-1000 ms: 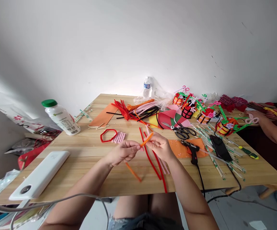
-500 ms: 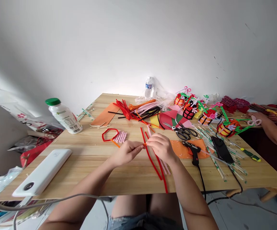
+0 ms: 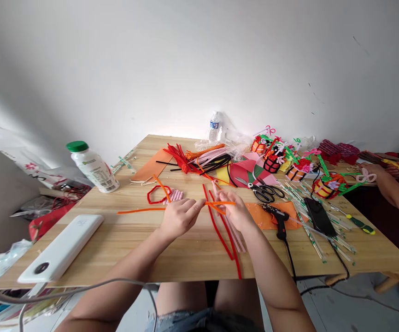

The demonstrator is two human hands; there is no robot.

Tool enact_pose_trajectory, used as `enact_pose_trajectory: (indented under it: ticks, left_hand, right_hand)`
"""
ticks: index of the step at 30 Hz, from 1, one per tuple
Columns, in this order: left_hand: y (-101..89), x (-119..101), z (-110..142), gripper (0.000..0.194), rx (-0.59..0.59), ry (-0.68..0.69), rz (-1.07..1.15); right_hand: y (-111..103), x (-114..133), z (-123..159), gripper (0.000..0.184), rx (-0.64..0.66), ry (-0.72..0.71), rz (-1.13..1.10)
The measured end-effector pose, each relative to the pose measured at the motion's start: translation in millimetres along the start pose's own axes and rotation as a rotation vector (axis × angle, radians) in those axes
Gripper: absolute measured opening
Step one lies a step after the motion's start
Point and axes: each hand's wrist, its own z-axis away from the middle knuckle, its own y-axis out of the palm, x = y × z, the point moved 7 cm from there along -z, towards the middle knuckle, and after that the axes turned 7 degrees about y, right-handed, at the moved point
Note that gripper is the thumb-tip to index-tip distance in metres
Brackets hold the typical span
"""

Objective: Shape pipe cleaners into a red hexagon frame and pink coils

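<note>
My left hand is closed around orange pipe cleaners, whose long ends stick out to the left and upward. The other ends reach right, across to my right hand, which has its fingers bent at them; whether these pinch the stems is hard to see. Just beyond my left hand lie a red pipe cleaner hexagon and a small pink twisted piece. Loose red pipe cleaners and pink ones lie under and in front of my right hand.
Rightward are black-handled scissors, a glue gun on orange felt, a phone, glue sticks and a screwdriver. Small flower baskets stand behind. A white bottle and a power bank are leftward. Another person's arm is far right.
The orange pipe cleaners now show long ends on both sides of my left hand. My left hand has turned over, and my right hand has moved slightly right with its fingers more opened.
</note>
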Motion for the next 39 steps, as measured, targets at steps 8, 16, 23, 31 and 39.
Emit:
enact_pose_trajectory:
  ticks: [8,16,23,31,39]
  left_hand:
    - [0.8,1.5,3.4,0.037,-0.001,0.038,-0.115]
    - [16.5,4.4,1.9,0.019,0.152,-0.119,0.281]
    - [28.2,15.4,4.9,0.024,0.279,-0.424,0.690]
    - [1.5,2.3,0.8,0.029,-0.066,-0.016,0.195]
    - [-3.2,-9.2,-1.8,0.026,-0.026,0.088,0.043]
  right_hand:
    - [28.6,0.1,11.4,0.033,0.382,0.121,-0.147]
    - [12.7,33.8,20.0,0.017,0.055,-0.536,0.621]
    - [22.3,43.9,37.6,0.016,-0.026,-1.028,0.960]
    - [-5.5,29.1,9.5,0.027,-0.002,-0.327,0.301]
    - [12.3,5.4,10.5,0.031,0.205,-0.052,0.176]
